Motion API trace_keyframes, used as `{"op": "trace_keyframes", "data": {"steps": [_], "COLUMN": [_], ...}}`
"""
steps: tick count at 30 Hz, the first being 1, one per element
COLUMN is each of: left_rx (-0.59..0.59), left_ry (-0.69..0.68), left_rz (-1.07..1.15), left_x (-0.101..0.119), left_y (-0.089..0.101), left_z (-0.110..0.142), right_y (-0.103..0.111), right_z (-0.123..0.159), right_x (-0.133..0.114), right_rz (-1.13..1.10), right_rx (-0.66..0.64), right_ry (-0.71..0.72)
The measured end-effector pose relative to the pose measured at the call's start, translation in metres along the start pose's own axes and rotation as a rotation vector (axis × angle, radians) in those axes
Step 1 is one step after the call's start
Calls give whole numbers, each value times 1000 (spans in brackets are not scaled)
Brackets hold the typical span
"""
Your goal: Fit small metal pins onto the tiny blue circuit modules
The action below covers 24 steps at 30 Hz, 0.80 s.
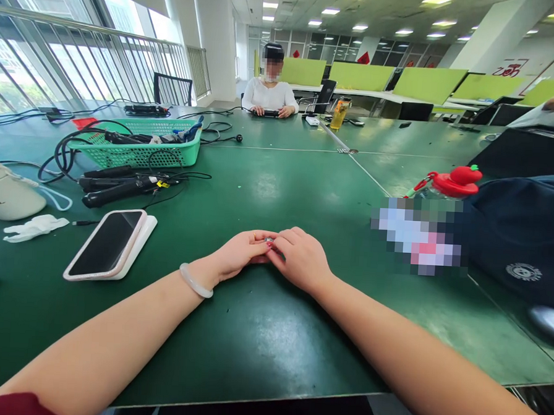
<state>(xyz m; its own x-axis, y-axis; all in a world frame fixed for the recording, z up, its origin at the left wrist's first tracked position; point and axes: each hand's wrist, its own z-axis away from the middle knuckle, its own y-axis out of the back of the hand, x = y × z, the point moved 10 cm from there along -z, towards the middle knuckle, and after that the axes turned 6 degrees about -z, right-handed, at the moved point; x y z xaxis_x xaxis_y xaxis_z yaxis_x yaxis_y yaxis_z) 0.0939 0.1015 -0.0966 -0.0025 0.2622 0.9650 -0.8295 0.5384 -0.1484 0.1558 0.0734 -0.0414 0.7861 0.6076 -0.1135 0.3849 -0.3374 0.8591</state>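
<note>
Left hand (237, 255) and right hand (302, 258) are meeting on the desk (269, 188), fingers pinching narrow on a small metal piece (269, 239) btwn them. Risk, imo: piece is slipping out and rolling toward the phone (105, 243); grip is tip-only.

phone (105, 244) left, basket (141, 144) behind it
</note>
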Motion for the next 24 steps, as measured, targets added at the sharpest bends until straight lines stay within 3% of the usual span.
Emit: {"op": "trace_keyframes", "data": {"steps": [5,8,10,13,15,17,21,24], "left_rx": [23,50,172,414,553,695,897,952], "left_ry": [-9,-26,-72,-165,-136,-35,111,128], "left_rz": [-48,-201,-430,-1009,-1342,-1510,-1469,-1319], "left_x": [-2,0,11,43,59,67,68,63], "left_y": [4,17,39,73,97,127,179,196], "left_z": [0,-1,3,19,30,42,62,71], "right_y": [-4,-3,-3,-1,-2,-3,-8,-11], "right_z": [-2,0,2,6,9,11,11,10], "right_x": [-9,-4,6,27,39,47,50,46], "right_rz": [-20,-40,-43,-65,-95,-110,-124,-124], "right_rx": [-37,-51,-51,-35,-35,-41,-79,-108], "right_ry": [57,18,-43,-174,-244,-296,-320,-311]}}
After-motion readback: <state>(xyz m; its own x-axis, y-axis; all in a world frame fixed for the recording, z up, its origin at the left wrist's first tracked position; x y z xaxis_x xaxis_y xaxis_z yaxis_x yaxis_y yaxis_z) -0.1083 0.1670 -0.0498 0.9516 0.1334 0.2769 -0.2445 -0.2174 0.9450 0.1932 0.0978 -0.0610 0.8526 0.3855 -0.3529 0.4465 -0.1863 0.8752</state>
